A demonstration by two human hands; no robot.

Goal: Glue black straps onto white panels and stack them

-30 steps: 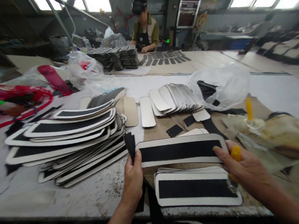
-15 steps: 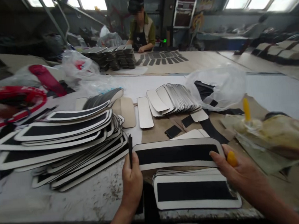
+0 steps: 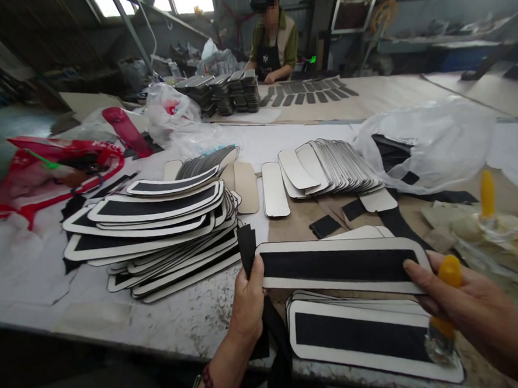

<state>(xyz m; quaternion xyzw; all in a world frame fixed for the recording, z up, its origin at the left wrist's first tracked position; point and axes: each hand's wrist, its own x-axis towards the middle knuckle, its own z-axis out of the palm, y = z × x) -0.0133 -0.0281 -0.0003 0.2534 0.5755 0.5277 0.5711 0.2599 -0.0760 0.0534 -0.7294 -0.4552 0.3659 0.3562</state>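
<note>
A long white panel with rounded corners and a black strip along its middle (image 3: 337, 263) is held level between my two hands. My left hand (image 3: 247, 306) pinches its left end and also grips several loose black strips (image 3: 247, 244) that stick up. At the right end, my right hand (image 3: 467, 292) has its thumb on the panel's face. A yellow-handled tool, seemingly a brush (image 3: 450, 271), is tucked in that same hand, its lower end blurred. Just below lies a small stack of similar panels (image 3: 359, 334), the top one with a black strip.
Left stands a big pile of black-striped panels (image 3: 154, 209). Plain white pieces (image 3: 328, 169) lie fanned out behind, beside a clear plastic bag (image 3: 440, 142). Another yellow handle (image 3: 487, 194) stands at right. A red bag (image 3: 60, 171) lies far left. A co-worker (image 3: 273, 41) works across the table.
The view has turned left, so most things sit farther right in the picture. Both hands still hold the panel; the black strips in my left hand now show their broad side.
</note>
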